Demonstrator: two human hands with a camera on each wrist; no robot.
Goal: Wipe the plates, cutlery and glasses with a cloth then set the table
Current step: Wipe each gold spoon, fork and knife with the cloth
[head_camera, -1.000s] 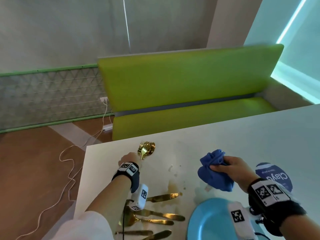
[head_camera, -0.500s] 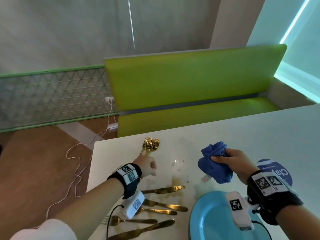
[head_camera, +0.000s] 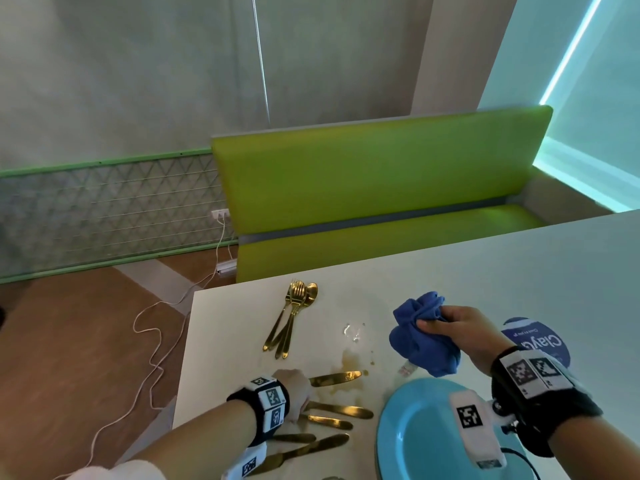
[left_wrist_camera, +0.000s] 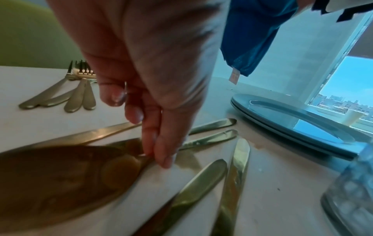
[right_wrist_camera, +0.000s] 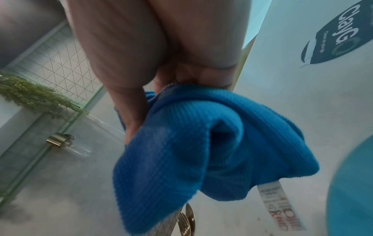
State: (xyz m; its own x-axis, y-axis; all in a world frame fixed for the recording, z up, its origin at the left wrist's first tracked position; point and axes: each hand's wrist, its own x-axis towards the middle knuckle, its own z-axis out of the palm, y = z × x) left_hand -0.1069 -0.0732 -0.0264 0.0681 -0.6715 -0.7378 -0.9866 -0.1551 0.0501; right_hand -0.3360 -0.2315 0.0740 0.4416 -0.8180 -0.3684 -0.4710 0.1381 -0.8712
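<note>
The right hand (head_camera: 460, 332) is clutching the bunched blue ribbed cloth (head_camera: 420, 336) above the stacked turquoise plates (head_camera: 415, 441). Beyond those plates, wiped gold forks and spoons (head_camera: 292, 315) are lying grouped; left of them, the left hand (left_wrist_camera: 153, 89) is pinching a gold spoon (left_wrist_camera: 60, 180) among unwiped knives. Setting is not yet begun.

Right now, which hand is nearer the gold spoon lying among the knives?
Left. The left hand pinches the spoon at its neck; the right hand holds the blue cloth up, apart from it.

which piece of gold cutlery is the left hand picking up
The spoon nearest the person: left hand pinches its neck, while the knives and far bundle lie untouched.
</note>
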